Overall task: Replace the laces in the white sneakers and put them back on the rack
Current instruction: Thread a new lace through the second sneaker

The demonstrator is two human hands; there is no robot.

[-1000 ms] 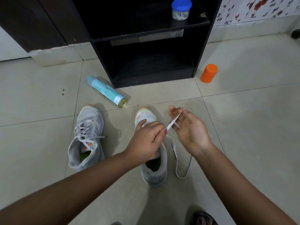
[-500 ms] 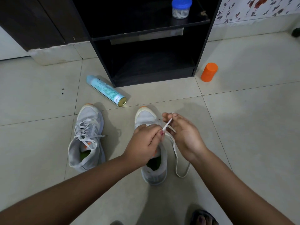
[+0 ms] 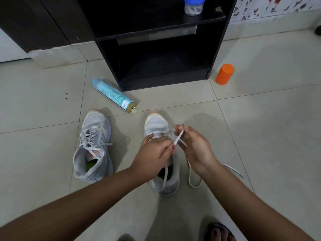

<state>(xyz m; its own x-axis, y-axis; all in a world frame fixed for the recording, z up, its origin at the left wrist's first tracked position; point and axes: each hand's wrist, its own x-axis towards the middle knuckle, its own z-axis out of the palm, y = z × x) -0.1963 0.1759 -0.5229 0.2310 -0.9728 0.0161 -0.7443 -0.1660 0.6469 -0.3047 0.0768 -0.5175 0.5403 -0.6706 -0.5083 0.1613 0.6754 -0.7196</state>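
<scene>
Spray can [image 3: 113,94] beside black rack [image 3: 161,49]

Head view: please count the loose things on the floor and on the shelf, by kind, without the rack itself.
Sneakers: 2, one on the left and one under the hands
Spray can, lying down: 1
Orange container, standing: 1
Jar with blue lid, on the shelf: 1
Total: 5

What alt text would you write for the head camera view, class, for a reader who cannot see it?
Both hands, left hand and right hand, pinch a white lace over the right-hand sneaker on a tiled floor. A laced sneaker sits to its left, before a black rack.
</scene>
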